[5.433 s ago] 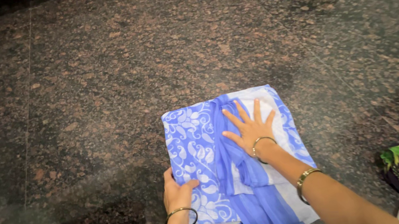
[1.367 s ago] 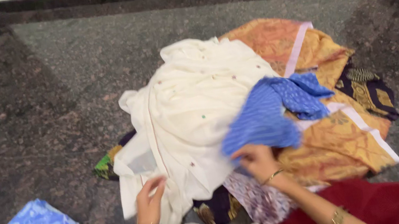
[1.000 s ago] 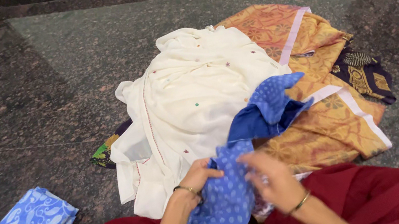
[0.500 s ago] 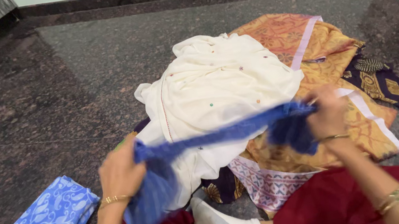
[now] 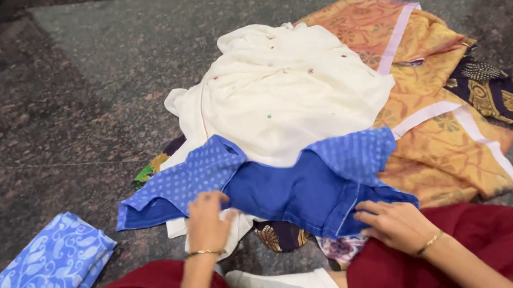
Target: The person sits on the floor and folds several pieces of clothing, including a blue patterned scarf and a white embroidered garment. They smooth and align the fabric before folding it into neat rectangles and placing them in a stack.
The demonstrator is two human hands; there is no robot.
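Dotted blue blouse [image 5: 290,189] lay flat on clothes pile; L hand [image 5: 205,219] fingers pinched its edge, R hand [image 5: 396,224] fingers spread flat.

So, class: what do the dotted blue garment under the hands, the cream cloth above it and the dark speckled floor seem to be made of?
Dotted blue garment: likely thin matte woven cotton, lying flat with crisp hems.
Cream cloth: soft, light fabric, perhaps cotton or a crepe; it bunches into fine wrinkles.
Dark speckled floor: polished stone, probably granite, with mottled grain and a faint sheen.
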